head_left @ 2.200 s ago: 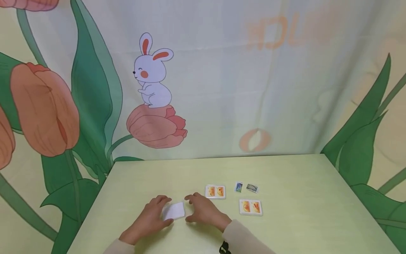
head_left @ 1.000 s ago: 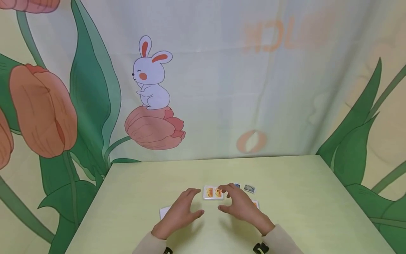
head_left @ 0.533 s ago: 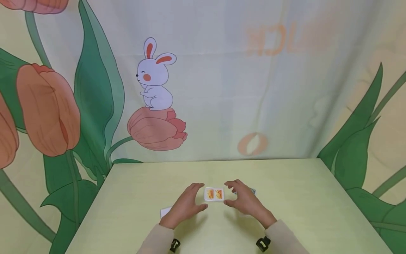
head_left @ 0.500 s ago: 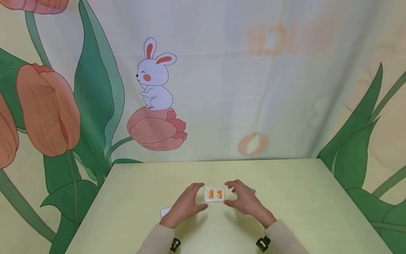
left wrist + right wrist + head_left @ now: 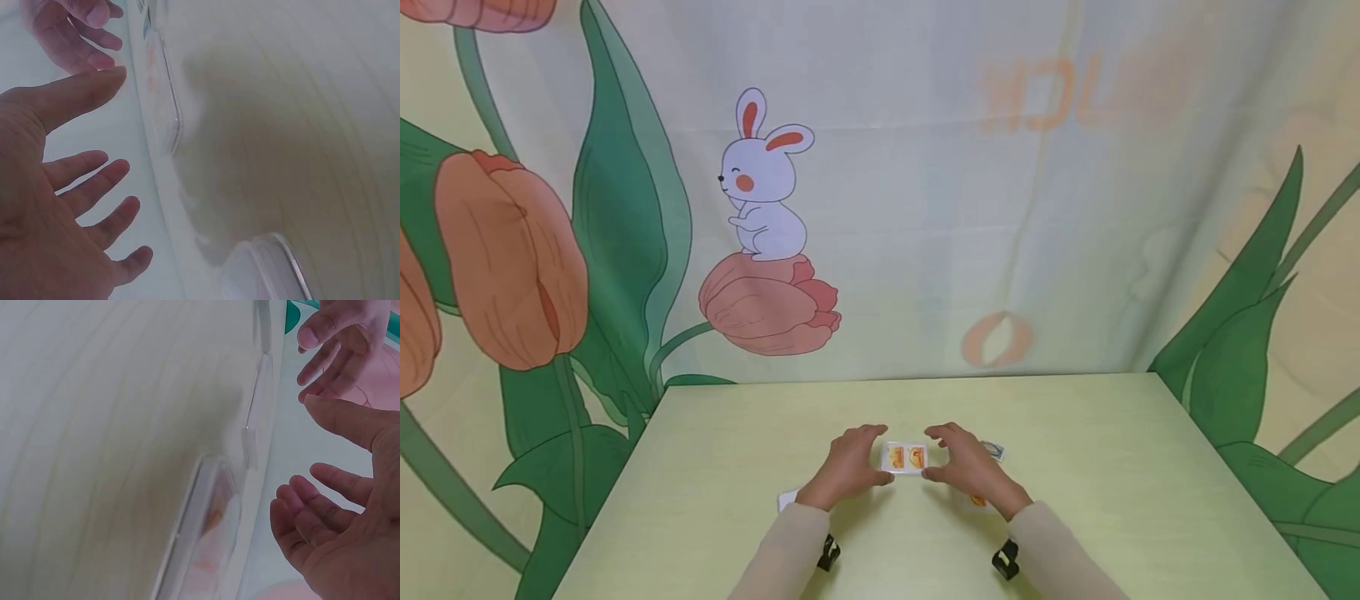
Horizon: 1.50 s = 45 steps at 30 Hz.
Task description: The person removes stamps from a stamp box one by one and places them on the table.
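My left hand (image 5: 847, 467) and right hand (image 5: 967, 467) are wide, fingers parted from thumbs, grasping nothing, one near each end of the box (image 5: 906, 458), which lies on the table (image 5: 760, 433) and shows two orange pictures (image 5: 897, 457). Left of the box, nearer me: a white case (image 5: 786, 499), partly hidden. Right of it: a small card (image 5: 993, 451). Beyond it, the curtain (image 5: 917, 208) bears faint orange letters (image 5: 1047, 98), too blurred to read.

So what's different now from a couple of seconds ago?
The left hand and right hand moved rightward and forward, from beside the flat white rectangular case to either side of the flat clear-edged case with two orange pictures. Neither hand visibly grips anything. Both cases stayed in place.
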Tool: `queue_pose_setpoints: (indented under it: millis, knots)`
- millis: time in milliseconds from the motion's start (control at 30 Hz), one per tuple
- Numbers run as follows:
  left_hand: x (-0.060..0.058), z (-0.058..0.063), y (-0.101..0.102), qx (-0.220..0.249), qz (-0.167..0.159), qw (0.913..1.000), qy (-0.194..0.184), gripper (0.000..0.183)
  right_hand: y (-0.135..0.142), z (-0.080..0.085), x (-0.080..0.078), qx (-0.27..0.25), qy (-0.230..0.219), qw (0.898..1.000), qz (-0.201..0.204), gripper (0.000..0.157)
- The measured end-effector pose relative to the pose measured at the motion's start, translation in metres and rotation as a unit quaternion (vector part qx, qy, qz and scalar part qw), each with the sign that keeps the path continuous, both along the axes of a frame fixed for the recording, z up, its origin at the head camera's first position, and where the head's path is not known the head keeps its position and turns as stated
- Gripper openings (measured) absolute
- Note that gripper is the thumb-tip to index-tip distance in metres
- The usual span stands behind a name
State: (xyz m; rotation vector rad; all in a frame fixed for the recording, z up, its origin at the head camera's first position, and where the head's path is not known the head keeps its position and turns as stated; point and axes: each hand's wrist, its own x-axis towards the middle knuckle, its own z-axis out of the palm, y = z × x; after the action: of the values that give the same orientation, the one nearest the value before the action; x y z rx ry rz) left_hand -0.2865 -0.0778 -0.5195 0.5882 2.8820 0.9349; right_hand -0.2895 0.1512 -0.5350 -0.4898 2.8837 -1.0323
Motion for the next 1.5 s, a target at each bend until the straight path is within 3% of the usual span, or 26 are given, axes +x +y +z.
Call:
queue_pose_setpoints:
  millis: [100, 567, 900, 1133, 1500]
  knots:
    - [-0.006, -0.004, 0.001, -0.019, 0.009, 0.9998, 0.005, 0.076, -0.003, -0.004, -0.003, -0.007, -0.005, 1.0, -0.002, 0.065]
    - [-0.018, -0.014, 0.009, -0.045, 0.027, 0.9972, -0.053, 0.072, -0.011, -0.021, -0.015, 0.006, -0.027, 1.0, -0.008, 0.07]
    - [-0.024, -0.022, 0.009, -0.067, 0.02, 0.9965, -0.047, 0.068, -0.012, -0.026, -0.018, 0.021, -0.043, 0.999, -0.022, 0.071]
    - [-0.025, -0.022, 0.01, -0.051, 0.001, 0.9977, -0.046, 0.073, -0.014, -0.026, -0.019, 0.019, -0.032, 0.999, -0.016, 0.068]
    - [-0.023, -0.021, 0.009, -0.042, -0.015, 0.9985, -0.03, 0.058, -0.017, -0.024, -0.02, 0.03, -0.021, 0.999, -0.009, 0.063]
